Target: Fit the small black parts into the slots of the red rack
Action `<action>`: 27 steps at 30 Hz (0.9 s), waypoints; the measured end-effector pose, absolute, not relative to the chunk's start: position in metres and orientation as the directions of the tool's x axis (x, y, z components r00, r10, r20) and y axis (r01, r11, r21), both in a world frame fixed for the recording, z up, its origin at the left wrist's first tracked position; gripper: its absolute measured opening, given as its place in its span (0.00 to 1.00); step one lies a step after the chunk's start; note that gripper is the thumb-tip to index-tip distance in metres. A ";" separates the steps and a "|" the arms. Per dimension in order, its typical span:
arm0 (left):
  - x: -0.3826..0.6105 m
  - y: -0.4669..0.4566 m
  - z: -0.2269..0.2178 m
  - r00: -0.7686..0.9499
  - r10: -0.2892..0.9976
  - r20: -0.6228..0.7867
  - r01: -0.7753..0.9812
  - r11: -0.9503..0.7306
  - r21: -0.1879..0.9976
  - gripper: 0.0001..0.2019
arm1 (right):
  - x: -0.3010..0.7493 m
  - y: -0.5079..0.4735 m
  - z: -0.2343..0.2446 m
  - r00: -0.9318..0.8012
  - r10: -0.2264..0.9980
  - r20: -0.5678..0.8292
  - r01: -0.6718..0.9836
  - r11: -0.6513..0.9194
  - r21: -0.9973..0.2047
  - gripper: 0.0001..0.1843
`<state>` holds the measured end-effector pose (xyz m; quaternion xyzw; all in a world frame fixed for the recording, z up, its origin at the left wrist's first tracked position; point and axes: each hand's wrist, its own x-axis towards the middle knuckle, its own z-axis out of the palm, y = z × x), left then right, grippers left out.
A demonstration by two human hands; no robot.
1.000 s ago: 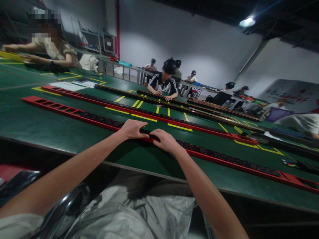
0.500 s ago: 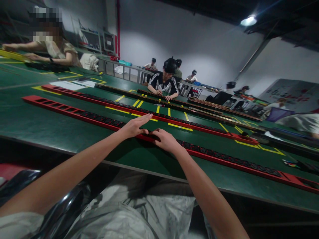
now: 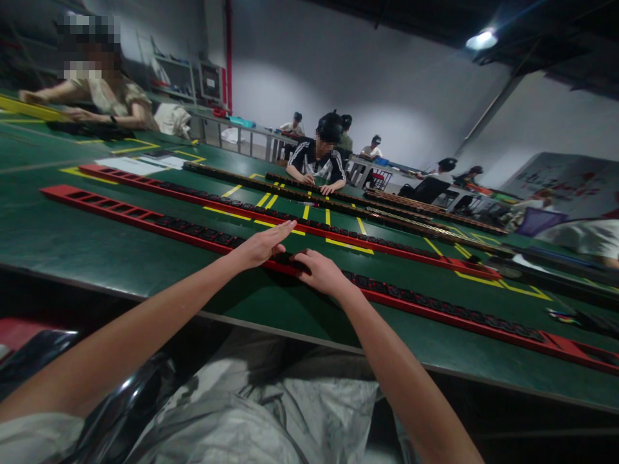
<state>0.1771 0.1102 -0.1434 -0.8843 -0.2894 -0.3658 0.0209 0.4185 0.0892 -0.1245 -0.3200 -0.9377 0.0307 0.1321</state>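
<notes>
A long red strip (image 3: 145, 219) set with black sockets runs across the green table (image 3: 62, 245) from far left to near right. My left hand (image 3: 261, 245) hovers just above the strip with its fingers stretched out flat, holding nothing. Just to its right, my right hand (image 3: 323, 273) rests on the strip with its fingers curled and pressing down on a black socket; the fingertips are partly hidden.
A second red strip (image 3: 338, 233) lies parallel farther back, crossing yellow tape marks (image 3: 271, 201). Darker strips (image 3: 232, 176) lie beyond it. A person (image 3: 316, 161) sits opposite, another person (image 3: 104, 96) works at far left, others sit farther back. A grey plastic bag (image 3: 271, 412) sits below the table edge.
My left hand has lifted off the strip and its fingers have straightened out, reaching toward the far side. My right hand stays in place on the strip.
</notes>
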 end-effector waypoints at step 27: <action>0.185 0.097 -0.131 0.583 0.796 0.164 0.804 -0.594 0.026 0.29 | 0.419 0.090 -0.124 -0.785 0.567 0.249 0.532 0.823 -0.197 0.19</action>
